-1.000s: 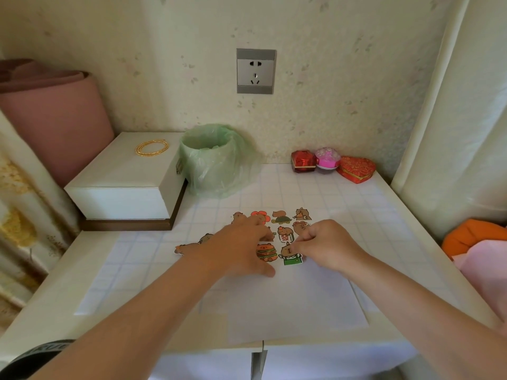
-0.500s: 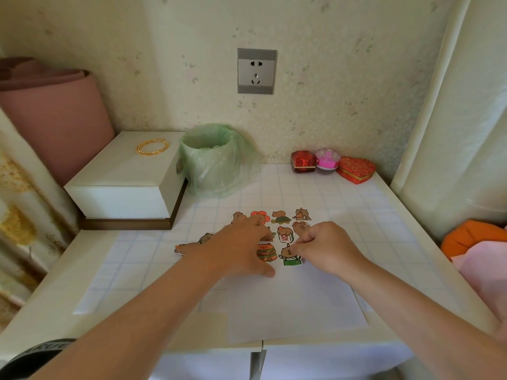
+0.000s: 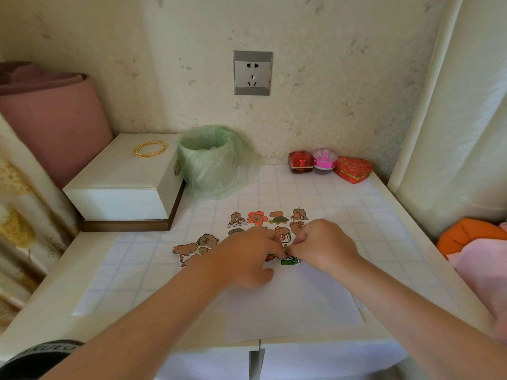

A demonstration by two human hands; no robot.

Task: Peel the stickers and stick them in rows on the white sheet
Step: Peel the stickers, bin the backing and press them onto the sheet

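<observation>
A white sheet (image 3: 296, 303) lies on the gridded table top. Several cartoon stickers sit in rows along its far edge, among them a red flower sticker (image 3: 257, 217). My left hand (image 3: 244, 259) rests palm down on the sheet, its fingertips reaching toward my right hand. My right hand (image 3: 321, 245) is curled, and its fingertips pinch the top of a green-bottomed sticker (image 3: 289, 261) at the end of the nearest row. A small pile of loose stickers (image 3: 196, 246) lies left of the sheet.
A bin lined with a green bag (image 3: 211, 160) stands at the back beside a white box (image 3: 123, 182) with gold bangles (image 3: 150, 149) on it. Small red and pink boxes (image 3: 323, 160) line the wall. A curtain and orange fabric (image 3: 466, 234) are on the right.
My left hand has slid a little to the right and now covers most of the burger sticker. Its fingertips have met my right hand's. The right hand has stayed on the green-bottomed sticker.
</observation>
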